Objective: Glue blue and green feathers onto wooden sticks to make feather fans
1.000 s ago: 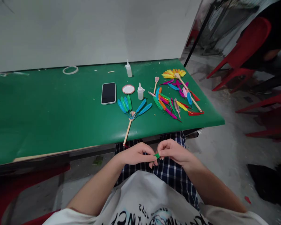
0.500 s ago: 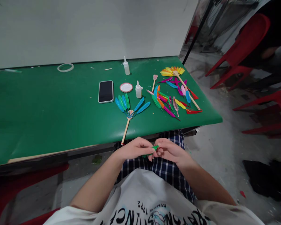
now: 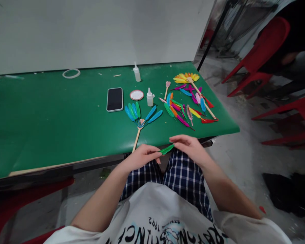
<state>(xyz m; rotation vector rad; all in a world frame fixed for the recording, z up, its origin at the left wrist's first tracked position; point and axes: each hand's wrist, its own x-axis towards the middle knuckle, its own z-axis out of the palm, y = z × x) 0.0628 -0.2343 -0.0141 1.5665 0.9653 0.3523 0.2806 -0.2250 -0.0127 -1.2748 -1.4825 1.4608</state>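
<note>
1. Feather, green [image 3: 167, 149], spans the gap between the two hands, above the lap and just off the near edge of the green table [image 3: 66, 128].
2. Left hand [image 3: 145, 156] has a narrow grip: thumb and fingers pinch one end of the feather, and most of its length shows beyond the fingertips, slanting up toward the other hand.
3. Right hand [image 3: 189, 146] has its fingertips at the feather's opposite end; whether they close on it or only touch it, I cannot tell.
4. Blue-and-green feather fan [image 3: 141, 123] lies on the table just beyond the left hand, its wooden handle pointing toward the person and reaching the table's near edge.
5. Phone [image 3: 115, 99] lies left of a round white dish with a red rim [image 3: 136, 95]; a small white bottle [image 3: 149, 99] stands right of the dish, and another white bottle [image 3: 137, 74] stands behind it.
6. Loose coloured feathers [image 3: 179, 110] lie on the right part of the table, near a heart-topped stick [image 3: 167, 88] and a yellow feather fan [image 3: 186, 78].
7. Clear ring [image 3: 71, 73] lies near the wall, left of the bottles.
</note>
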